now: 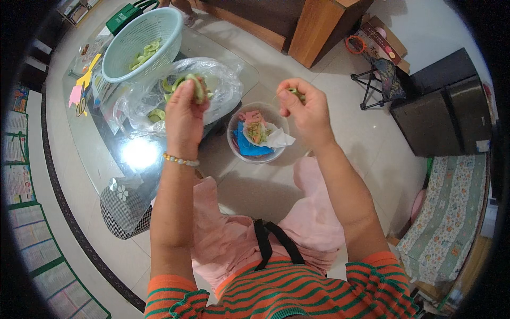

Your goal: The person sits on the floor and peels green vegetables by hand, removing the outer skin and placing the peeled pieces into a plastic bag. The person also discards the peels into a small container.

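My left hand [185, 99] pinches pale green curved vegetable pieces [197, 88] between thumb and fingers. It is raised over a clear plastic bag [223, 93] spread on a glass-topped table. More green vegetable pieces [156, 115] lie in the bag, partly hidden behind that hand. On the right, my right hand [305, 105] is closed around small green scraps [297, 93], mostly covered by its fingers. That hand is beside and above a round waste bin [232, 144] on the floor. Inside the bin are blue and pink scraps, white tissue and thin greenish peelings [258, 133].
A pale blue plastic colander [113, 65] with green pieces stands on the table [89, 147], near a green bag [124, 19] and scissors [81, 105]. A houndstooth item [119, 217] is at lower left. A folding stool [388, 79] and a black cabinet [442, 119] stand right.
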The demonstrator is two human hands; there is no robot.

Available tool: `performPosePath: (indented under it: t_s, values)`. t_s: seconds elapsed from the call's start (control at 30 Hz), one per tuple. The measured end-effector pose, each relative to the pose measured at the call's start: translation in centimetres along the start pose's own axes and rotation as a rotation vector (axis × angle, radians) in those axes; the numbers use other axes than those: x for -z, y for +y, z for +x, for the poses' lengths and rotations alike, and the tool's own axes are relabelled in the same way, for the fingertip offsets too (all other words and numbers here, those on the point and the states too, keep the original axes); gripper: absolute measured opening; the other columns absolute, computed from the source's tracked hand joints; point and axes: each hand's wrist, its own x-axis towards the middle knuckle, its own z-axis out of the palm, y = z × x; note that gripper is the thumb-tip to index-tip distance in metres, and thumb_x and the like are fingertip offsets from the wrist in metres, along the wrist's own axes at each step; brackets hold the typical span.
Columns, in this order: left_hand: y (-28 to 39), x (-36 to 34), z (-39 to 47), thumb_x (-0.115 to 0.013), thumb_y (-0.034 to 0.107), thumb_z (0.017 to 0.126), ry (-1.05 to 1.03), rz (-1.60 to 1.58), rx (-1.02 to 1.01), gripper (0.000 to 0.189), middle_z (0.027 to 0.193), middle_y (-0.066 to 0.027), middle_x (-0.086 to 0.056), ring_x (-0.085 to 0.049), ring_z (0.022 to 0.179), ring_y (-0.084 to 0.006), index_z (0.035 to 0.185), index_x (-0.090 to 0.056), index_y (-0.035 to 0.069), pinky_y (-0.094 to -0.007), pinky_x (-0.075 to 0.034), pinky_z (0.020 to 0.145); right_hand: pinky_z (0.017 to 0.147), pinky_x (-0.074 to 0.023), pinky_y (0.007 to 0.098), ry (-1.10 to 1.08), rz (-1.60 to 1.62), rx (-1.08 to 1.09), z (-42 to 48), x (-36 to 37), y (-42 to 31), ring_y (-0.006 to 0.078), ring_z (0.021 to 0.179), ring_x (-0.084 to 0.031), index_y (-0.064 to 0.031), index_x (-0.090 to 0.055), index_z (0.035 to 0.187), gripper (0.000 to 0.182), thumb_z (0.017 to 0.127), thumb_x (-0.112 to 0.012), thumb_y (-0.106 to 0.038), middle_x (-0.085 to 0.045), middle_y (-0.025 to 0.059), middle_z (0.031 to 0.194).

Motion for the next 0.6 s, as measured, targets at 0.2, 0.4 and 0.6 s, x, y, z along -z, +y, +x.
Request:
performPosePath:
  t_s: [0.2,0.4,0.6]
  values:
    - [1.7,1.1,0.1,-0.053,0.019,0.09,-0.08,0.145,-0.047,0.021,0.085,-0.0029,-0.06,-0.054,0.07,-0.0089,0.102,-0.058,0.003,-0.0215,-0.042,0.059,0.061,-0.0447,0.0309,-0.135,-0.691,0.156,0.8,1.9,1.3,0.021,0.06,-0.055,-0.0051,-0.065,0.094,0.019,0.081,-0.059,-0.017,-0.06,0.0093,0.073]
    - [1.2,0.4,-0.1,-0.052,0.017,0.09,-0.082,0.336,-0.002,0.02,0.083,-0.0024,-0.061,-0.053,0.067,-0.0071,0.103,-0.058,0.003,-0.0198,-0.041,0.056,0.065,-0.0461,0.0342,-0.202,-0.723,-0.05,1.3,1.7,2.1,0.0233,0.069,-0.061,-0.0052,-0.065,0.093,0.022,0.08,-0.057,-0.022,-0.063,0.0127,0.078]
    - [0.0,-0.4,-0.7,-0.057,0.015,0.086,-0.144,0.497,-0.035,0.017,0.084,-0.0012,-0.061,-0.053,0.068,-0.0064,0.099,-0.06,0.005,-0.0193,-0.041,0.057,0.059,-0.0475,0.0266,-0.239,-0.015,-0.226,1.3,0.5,2.2,0.0156,0.072,-0.062,-0.0052,-0.06,0.099,0.023,0.086,-0.054,-0.024,-0.064,0.0061,0.08]
